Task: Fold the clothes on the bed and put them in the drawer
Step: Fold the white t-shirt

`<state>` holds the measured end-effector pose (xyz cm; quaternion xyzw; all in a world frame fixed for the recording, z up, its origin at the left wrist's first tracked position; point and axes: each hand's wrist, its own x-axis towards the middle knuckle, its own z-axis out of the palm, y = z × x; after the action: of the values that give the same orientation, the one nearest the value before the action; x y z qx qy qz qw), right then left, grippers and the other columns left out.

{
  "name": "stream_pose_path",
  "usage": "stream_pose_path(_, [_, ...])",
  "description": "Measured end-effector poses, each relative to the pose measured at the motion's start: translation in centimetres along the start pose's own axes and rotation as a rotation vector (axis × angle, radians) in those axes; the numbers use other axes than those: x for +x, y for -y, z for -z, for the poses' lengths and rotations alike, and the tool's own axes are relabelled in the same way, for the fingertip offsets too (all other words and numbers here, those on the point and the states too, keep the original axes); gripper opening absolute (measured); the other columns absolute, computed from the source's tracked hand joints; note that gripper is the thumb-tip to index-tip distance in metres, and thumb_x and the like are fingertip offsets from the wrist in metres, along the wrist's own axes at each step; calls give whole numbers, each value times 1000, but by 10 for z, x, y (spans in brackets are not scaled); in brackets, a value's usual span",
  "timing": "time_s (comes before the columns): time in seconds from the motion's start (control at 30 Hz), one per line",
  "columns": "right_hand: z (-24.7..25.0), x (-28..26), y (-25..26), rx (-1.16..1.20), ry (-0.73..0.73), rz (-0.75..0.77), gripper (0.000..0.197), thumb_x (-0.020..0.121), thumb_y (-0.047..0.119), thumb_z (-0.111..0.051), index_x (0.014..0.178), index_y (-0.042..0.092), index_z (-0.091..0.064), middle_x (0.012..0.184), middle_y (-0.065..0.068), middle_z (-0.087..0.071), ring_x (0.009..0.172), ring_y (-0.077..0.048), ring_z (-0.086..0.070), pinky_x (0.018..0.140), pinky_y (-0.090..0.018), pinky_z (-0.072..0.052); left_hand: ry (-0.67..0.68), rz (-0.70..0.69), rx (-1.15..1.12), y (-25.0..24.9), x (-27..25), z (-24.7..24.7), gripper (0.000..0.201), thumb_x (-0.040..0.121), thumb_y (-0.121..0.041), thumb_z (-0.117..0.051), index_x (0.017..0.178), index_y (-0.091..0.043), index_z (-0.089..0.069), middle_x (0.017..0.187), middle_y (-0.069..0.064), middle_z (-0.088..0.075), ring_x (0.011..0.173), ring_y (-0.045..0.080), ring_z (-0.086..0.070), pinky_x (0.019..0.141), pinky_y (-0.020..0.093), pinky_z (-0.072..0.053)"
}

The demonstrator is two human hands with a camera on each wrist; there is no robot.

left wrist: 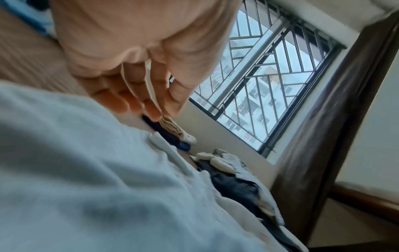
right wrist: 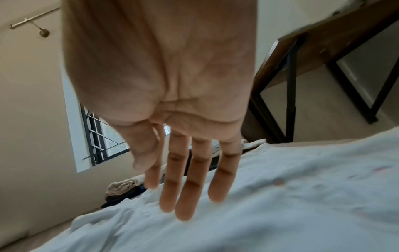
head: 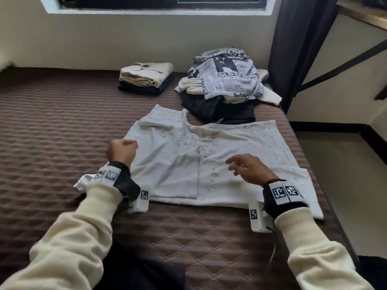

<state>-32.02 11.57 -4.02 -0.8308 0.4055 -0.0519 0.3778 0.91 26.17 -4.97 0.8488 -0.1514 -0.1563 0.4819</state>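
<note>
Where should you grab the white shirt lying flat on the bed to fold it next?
Probably the white shirt is best pinched at its right side edge, coming in from the right, then carried over toward the middle. It lies spread flat, and its left side already looks folded in. The right hand hovers open above it; the left hand is curled.

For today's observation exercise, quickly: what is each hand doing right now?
Left hand: closed, fingers curled, holding nothing visible.
Right hand: open over the white shirt.

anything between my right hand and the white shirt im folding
Nothing visible. The right hand hovers open just above the white shirt spread on the bed, fingers straight.
</note>
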Motion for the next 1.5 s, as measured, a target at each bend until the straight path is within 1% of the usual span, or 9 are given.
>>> stream_pose_path(0.27, [-53,65,12,119,29,-149,30,92,18,-63,120,22,-56,109,-9,-53,88,-21,-55,73,-29,-49,136,229,513,35,118,13,69,67,-42,-79,114,4,-59,119,22,-62,108,39,-61,93,46,-52])
stream_pose_path(0.37, [-60,70,3,137,61,-144,36,89,19,-67,120,29,-51,116,-8,-45,103,-24,-54,90,-38,-51,167,278,562,80,163,-1,99,36,-65,-78,113,-3,-63,119,22,-63,99,38,-64,90,45,-53])
stream_pose_path(0.53, [-59,71,-1,146,75,-143,41,87,21,-69,120,33,-49,118,-6,-41,108,-27,-54,98,-46,-48,-14,238,585,20,119,18,56,78,-31,-79,113,9,-60,117,26,-62,105,40,-62,87,42,-51])
stream_pose_path(0.67, [-57,67,1,156,95,-130,48,89,21,-68,132,27,-48,121,-6,-40,116,-19,-46,106,-40,-41,-181,161,580,11,122,27,38,83,-23,-75,106,6,-67,112,29,-64,101,42,-63,86,44,-51])
stream_pose_path(0.87, [-54,59,3,105,121,-104,55,89,27,-67,138,33,-42,121,-2,-39,119,-18,-42,108,-38,-36,68,199,714,3,93,14,74,86,-34,-70,138,7,-39,144,33,-37,132,44,-39,106,43,-35])
stream_pose_path(1.03, [-19,59,0,290,253,-126,37,93,20,-63,128,20,-54,112,-4,-56,84,-14,-57,72,-27,-49,11,72,746,-23,95,5,78,82,-40,-74,140,-3,-37,148,27,-23,136,48,-24,111,54,-26])
stream_pose_path(1.2, [42,84,-33,239,-111,-190,25,93,18,-63,118,17,-58,102,-5,-63,63,-18,-63,37,-15,-34,99,-176,631,-57,99,-28,71,82,-34,-75,138,-4,-44,142,20,-29,128,39,-40,108,41,-35])
stream_pose_path(1.33, [85,117,-68,152,-264,-254,21,92,12,-64,112,10,-61,100,-8,-62,56,-22,-61,34,-14,-37,227,-167,578,-72,117,-65,74,85,-39,-70,143,-7,-37,142,17,-28,103,34,-60,68,38,-55])
stream_pose_path(1.5, [105,159,-104,-24,-370,-335,33,89,8,-64,122,8,-60,123,-11,-60,88,-34,-66,82,-45,-55,262,-102,567,-65,153,-100,64,93,-35,-60,144,-8,-33,144,16,-33,73,31,-66,40,27,-47])
